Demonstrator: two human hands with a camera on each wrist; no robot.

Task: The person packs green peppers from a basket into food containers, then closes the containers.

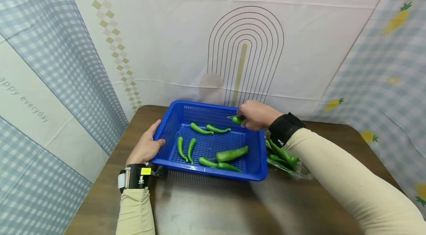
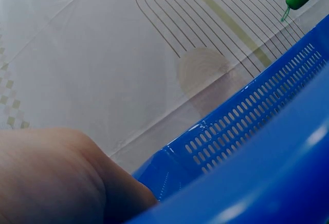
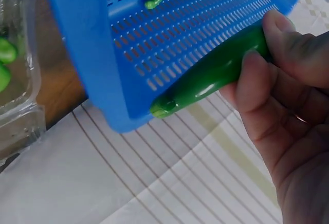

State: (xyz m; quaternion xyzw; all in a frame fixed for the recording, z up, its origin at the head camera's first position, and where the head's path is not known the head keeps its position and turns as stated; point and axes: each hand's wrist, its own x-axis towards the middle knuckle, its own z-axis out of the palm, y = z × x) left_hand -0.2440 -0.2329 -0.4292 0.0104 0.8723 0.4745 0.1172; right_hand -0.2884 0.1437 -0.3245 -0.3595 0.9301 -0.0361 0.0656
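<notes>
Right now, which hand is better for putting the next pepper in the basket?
Probably the right hand: it pinches a pepper at the basket, with the clear tray nearby. The left hand is busy gripping the basket.

From the head, we look forward and down at the whole rectangular blue plastic basket (image 1: pixel 199 168). From the left wrist, close up, we face across it toward white arch-printed cloth (image 2: pixel 103 70). From the right wrist, we look closely into it, cloth at six o'clock. All three share both.
</notes>
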